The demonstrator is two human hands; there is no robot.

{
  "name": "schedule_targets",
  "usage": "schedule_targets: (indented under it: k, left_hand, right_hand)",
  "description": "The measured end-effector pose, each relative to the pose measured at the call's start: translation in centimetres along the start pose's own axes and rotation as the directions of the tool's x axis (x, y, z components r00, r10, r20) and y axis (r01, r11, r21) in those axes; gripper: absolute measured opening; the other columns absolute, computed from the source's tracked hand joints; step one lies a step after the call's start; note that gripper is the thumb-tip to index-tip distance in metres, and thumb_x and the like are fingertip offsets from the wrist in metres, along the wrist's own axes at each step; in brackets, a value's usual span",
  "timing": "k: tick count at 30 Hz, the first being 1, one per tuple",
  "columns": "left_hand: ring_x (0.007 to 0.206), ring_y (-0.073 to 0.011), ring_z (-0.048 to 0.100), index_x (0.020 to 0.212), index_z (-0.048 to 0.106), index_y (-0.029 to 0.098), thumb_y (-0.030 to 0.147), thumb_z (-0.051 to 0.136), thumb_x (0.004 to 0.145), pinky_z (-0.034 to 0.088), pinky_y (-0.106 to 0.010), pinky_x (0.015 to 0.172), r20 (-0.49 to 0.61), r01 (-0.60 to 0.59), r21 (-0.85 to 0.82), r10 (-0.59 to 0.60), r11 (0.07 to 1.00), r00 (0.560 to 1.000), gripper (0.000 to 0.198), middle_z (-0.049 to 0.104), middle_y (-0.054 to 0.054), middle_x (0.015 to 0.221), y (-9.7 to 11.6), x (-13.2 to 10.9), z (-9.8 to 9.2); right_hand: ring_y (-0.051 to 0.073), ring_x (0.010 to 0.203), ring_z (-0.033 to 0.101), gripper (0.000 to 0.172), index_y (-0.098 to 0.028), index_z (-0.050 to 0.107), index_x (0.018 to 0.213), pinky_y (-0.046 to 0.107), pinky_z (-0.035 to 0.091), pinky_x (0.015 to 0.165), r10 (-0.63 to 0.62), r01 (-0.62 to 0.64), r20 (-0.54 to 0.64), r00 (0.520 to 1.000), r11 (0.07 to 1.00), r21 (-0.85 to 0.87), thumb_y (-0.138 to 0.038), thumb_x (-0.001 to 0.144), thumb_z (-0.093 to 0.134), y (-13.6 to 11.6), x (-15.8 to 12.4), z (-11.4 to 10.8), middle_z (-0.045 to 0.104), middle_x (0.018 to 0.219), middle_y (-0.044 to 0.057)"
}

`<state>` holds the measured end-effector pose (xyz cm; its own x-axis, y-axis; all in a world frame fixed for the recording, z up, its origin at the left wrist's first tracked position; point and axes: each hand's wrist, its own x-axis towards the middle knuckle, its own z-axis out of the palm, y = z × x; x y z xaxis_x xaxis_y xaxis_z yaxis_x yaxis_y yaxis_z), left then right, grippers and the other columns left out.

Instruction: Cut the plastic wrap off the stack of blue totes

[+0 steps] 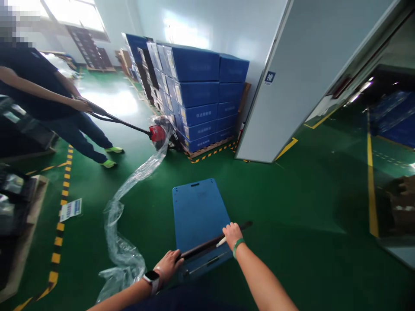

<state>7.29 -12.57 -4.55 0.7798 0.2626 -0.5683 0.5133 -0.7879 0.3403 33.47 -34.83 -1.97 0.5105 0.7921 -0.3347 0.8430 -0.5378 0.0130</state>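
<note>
Handlebar (202, 248) sits in both your hands: your left hand (168, 265) curls around it, your right hand (232, 235) closes around it farther along, a white stick (221, 242) jutting below. Beneath and beyond them lies a blue platform (197, 211). Left of your left hand, plastic film (116, 233) trails toward a pallet jack (158, 134), gripped by a co-worker (52, 93). Blue boxes (199, 69) stand ahead; green floor (301, 203) surrounds you.

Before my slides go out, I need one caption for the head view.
Left hand and right hand grip a dark bar over a blue platform, with blue boxes stacked ahead.
</note>
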Motion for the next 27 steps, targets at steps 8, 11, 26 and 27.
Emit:
schedule_targets:
  k: [8,11,26,27]
  left_hand:
    - [0.122,-0.0306,0.057,0.128,0.060,0.015,0.049,0.029,0.096,0.043,-0.040,0.105,0.021,0.080,-0.014,-0.079,0.997,0.997,0.056,0.067,-0.017,0.121,-2.5,-0.2,-1.5]
    - [0.121,-0.0300,0.058,0.126,0.062,0.016,0.049,0.029,0.096,0.045,-0.038,0.103,-0.019,0.101,-0.008,-0.101,0.995,0.995,0.054,0.068,-0.016,0.121,-3.7,0.5,-3.2]
    - [0.141,-0.0308,0.047,0.147,0.056,0.017,0.049,0.037,0.093,0.034,-0.043,0.119,-0.047,0.208,-0.128,-0.215,0.970,0.975,0.065,0.056,-0.010,0.148,-14.6,1.7,-9.0]
    - [0.143,-0.0312,0.044,0.146,0.056,0.020,0.048,0.037,0.093,0.031,-0.048,0.120,-0.023,0.235,-0.133,-0.240,0.963,0.970,0.063,0.054,-0.009,0.151,-14.8,1.3,-9.2]
  right_hand:
    - [0.028,0.111,0.060,0.034,-0.018,0.072,0.107,0.044,0.042,0.095,-0.056,0.055,-0.020,0.998,0.998,-0.006,-0.012,0.097,0.040,-2.3,4.4,-1.7,0.071,0.104,0.013]
    - [0.028,0.112,0.061,0.035,-0.017,0.071,0.110,0.043,0.043,0.097,-0.033,0.033,-0.022,0.999,0.999,-0.027,-0.012,0.098,0.039,-3.4,6.0,-2.8,0.071,0.107,0.014]
    - [0.021,0.153,0.028,0.066,-0.015,0.046,0.153,0.038,0.031,0.125,-0.023,0.044,-0.059,0.998,0.916,0.398,-0.004,0.089,0.034,-6.0,5.2,-4.5,0.041,0.161,0.007]
    - [0.019,0.150,0.034,0.064,-0.015,0.052,0.149,0.034,0.030,0.126,0.001,0.042,-0.091,0.996,0.880,0.474,-0.005,0.087,0.038,-5.6,4.9,-4.4,0.047,0.157,0.006]
